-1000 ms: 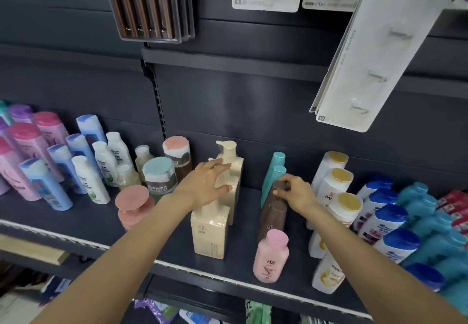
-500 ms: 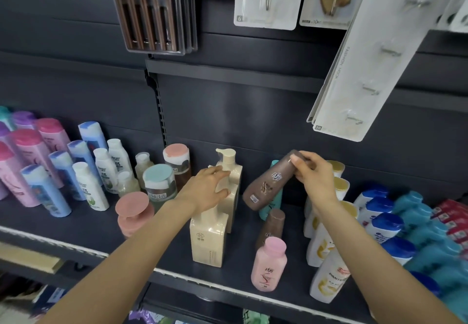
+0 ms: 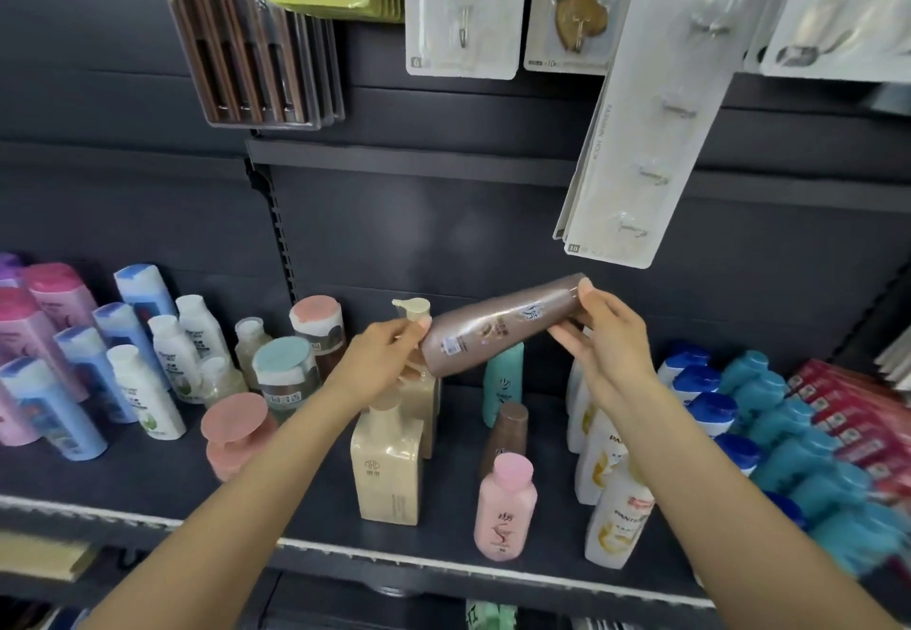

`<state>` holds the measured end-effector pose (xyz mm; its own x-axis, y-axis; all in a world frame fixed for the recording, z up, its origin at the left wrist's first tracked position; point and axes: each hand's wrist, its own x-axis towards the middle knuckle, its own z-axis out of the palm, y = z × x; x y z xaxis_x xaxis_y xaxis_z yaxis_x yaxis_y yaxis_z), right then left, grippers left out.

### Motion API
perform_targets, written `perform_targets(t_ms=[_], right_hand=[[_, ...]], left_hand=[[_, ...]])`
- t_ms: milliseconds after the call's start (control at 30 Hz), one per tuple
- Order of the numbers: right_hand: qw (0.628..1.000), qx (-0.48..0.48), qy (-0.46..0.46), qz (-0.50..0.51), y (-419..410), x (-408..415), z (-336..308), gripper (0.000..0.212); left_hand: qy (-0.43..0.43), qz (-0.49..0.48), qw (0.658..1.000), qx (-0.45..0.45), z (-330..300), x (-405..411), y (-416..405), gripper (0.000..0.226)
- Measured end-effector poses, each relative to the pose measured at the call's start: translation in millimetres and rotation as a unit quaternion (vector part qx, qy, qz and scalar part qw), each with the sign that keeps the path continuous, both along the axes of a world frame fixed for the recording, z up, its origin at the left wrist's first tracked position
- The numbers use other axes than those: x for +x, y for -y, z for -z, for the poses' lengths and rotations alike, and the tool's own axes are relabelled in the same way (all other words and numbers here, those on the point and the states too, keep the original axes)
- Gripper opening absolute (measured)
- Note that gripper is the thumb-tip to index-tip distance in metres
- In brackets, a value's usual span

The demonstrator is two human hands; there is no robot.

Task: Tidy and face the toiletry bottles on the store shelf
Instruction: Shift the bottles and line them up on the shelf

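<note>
While the glossy brown tapered plastic bottle (image 3: 498,329) hangs in the air above the dark grey metal store shelf (image 3: 305,491), lying nearly level with its label toward the camera, the step in hand looks like an inspection and turn before it is put back. The right hand (image 3: 604,333) grips the bottle's narrower end, thumb on top and fingers (image 3: 567,336) curled beneath. The left hand (image 3: 382,363) meets the wider end, its fingertips curled against the rim; it seems to steady or pinch that end, though how firmly cannot be told from this angle.

Directly below stand two cream square pump bottles (image 3: 389,467), one behind the other, and just right of them a single file: a teal slim bottle (image 3: 503,383) at the back, a second brown bottle (image 3: 508,432), then a pink round-capped bottle (image 3: 503,506) at the front. White bottles with yellow swirls (image 3: 616,506) stand further right.

The next move probably calls for tipping the held bottle upright, label outward, and lowering it into the gap between the teal and brown bottles or beside them. That gap is tight, so the descent should be straight, lest neighbours topple.
</note>
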<state>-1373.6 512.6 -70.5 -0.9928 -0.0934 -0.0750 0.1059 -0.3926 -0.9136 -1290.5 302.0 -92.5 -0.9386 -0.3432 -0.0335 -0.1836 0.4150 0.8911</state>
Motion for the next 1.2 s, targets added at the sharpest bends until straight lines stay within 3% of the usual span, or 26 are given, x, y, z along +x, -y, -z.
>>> perform_targets(t_ms=[100, 200, 467, 633, 767, 967, 1100, 1200], right_hand=[[0.999, -0.05, 0.006, -0.01, 1.1, 5.6, -0.3, 0.02], [0.998, -0.06, 0.003, -0.027, 2.9, 12.0, 1.5, 0.016], [0.995, -0.031, 0.031, -0.086, 0.1, 16.1, -3.6, 0.032], [0.993, -0.061, 0.065, -0.07, -0.3, 19.6, -1.4, 0.026], [0.991, -0.093, 0.057, -0.073, -1.6, 22.5, -5.8, 0.012], [0.986, -0.126, 0.054, -0.094, -2.5, 19.6, -9.1, 0.031], [0.983, -0.139, 0.043, -0.108, -1.2, 22.1, -10.4, 0.033], [0.982, -0.144, 0.043, -0.113, 0.7, 23.5, -11.3, 0.032]], left_hand=[[0.116, 0.011, 0.974, 0.196, -12.0, 9.3, -3.2, 0.052], [0.111, 0.019, 0.944, 0.31, -13.9, 18.8, -1.4, 0.057], [-0.026, 0.006, 0.952, 0.305, -6.5, 34.9, 4.5, 0.03], [-0.166, -0.006, 0.974, 0.152, -6.6, 44.6, 3.2, 0.029], [-0.253, 0.04, 0.963, 0.079, -15.9, 57.0, -7.8, 0.045], [-0.303, 0.065, 0.939, -0.152, -16.6, 64.6, -9.3, 0.056], [-0.322, 0.056, 0.932, -0.156, -16.5, 65.9, -6.1, 0.058], [-0.339, 0.047, 0.913, -0.221, -17.9, 68.1, -4.3, 0.06]])
